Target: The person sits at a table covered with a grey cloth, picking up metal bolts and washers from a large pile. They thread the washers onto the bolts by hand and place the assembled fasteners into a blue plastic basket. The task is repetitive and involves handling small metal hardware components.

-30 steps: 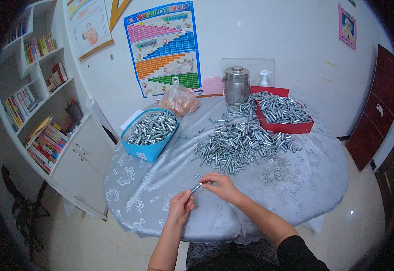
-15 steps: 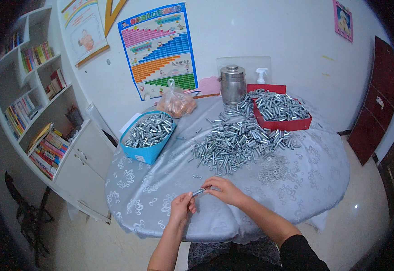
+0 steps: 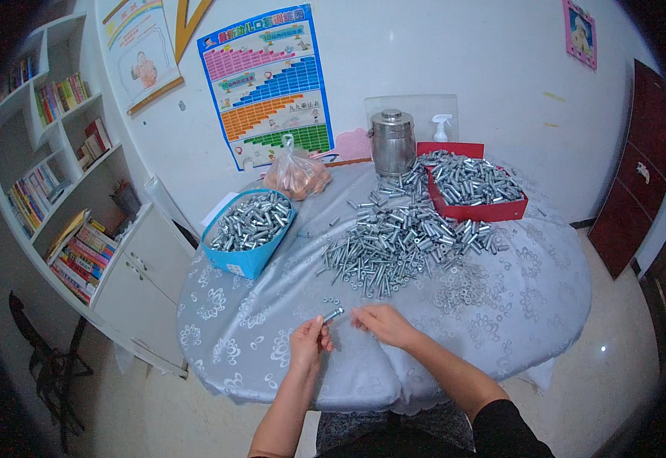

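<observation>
A silvery metal anchor bolt [image 3: 334,314] is pinched between the thumb and fingers of my left hand [image 3: 308,343], its far end pointing up and right. Just to its right, my right hand [image 3: 384,324] is apart from the bolt, with its fingers curled together. Whatever those fingers may hold is too small to make out. A few loose nuts [image 3: 331,300] lie beyond the bolt. Farther off spreads a big pile of bolts [image 3: 382,256], with a patch of washers and nuts [image 3: 466,290] at its near right side.
At the left a blue bin [image 3: 250,265] is full of metal sleeves or bolts. A red box [image 3: 493,211], heaped with similar parts, stands at the back right. Behind are a steel canister [image 3: 393,145], a spray bottle [image 3: 441,128] and a tied plastic bag [image 3: 298,179]. A patterned silvery cloth [image 3: 272,366] covers the table.
My right hand has come off the bolt's end and moved slightly right. The bolt, still in my left hand, now shows its far end uncovered.
</observation>
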